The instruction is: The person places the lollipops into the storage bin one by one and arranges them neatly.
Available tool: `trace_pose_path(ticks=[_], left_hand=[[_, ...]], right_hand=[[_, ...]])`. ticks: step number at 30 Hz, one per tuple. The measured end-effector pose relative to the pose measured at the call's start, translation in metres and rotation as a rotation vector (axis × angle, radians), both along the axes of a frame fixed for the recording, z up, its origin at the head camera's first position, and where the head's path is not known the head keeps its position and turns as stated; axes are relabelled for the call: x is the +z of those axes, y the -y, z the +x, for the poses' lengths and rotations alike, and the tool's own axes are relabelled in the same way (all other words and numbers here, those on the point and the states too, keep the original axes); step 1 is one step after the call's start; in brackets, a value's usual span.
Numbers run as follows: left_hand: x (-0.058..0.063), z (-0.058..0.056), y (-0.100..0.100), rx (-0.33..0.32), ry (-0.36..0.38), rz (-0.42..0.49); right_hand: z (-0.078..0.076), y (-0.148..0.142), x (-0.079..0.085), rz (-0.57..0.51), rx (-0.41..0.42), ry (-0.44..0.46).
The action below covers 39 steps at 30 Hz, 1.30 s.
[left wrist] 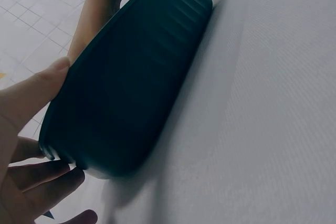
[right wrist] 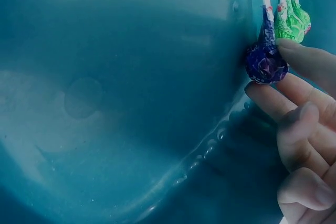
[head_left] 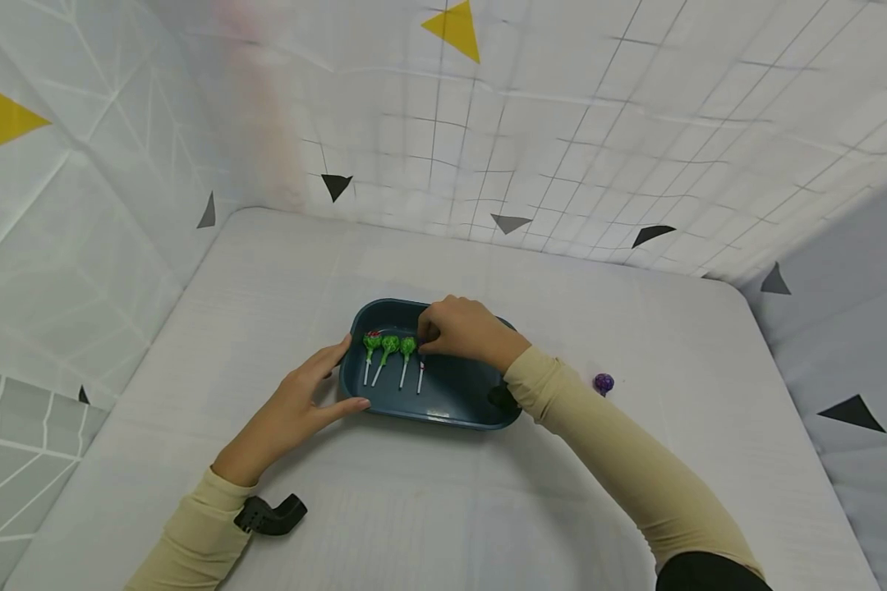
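In the head view a dark blue tray sits on the white table. Three green-wrapped lollipops lie side by side in its left half, white sticks toward the near side. My right hand reaches in beside them. The right wrist view shows its thumb and forefinger pinching the wrapped head of a purple lollipop, whose stick lies parallel to the green ones' sticks. My left hand rests against the tray's left end, fingers spread. In the left wrist view its thumb touches the rim and the other fingers meet the end wall.
Another purple lollipop lies on the table to the right of the tray, beyond my right forearm. A black wrist device sits on my left sleeve. White patterned curtains hang around the table's back and sides.
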<state>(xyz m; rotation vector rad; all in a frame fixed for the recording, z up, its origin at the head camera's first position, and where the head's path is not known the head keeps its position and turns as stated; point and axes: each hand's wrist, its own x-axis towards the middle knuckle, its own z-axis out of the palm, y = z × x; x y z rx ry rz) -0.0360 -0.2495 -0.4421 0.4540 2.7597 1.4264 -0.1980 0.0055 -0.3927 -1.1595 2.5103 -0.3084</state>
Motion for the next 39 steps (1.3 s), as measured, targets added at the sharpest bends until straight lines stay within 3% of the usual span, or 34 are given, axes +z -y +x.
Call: trace_pose_path(ticks=[39], left_hand=[[-0.002,0.001,-0.001,0.006,-0.006,-0.006]], right_hand=[[0.0,-0.023,0.022,-0.085,-0.03,0.003]])
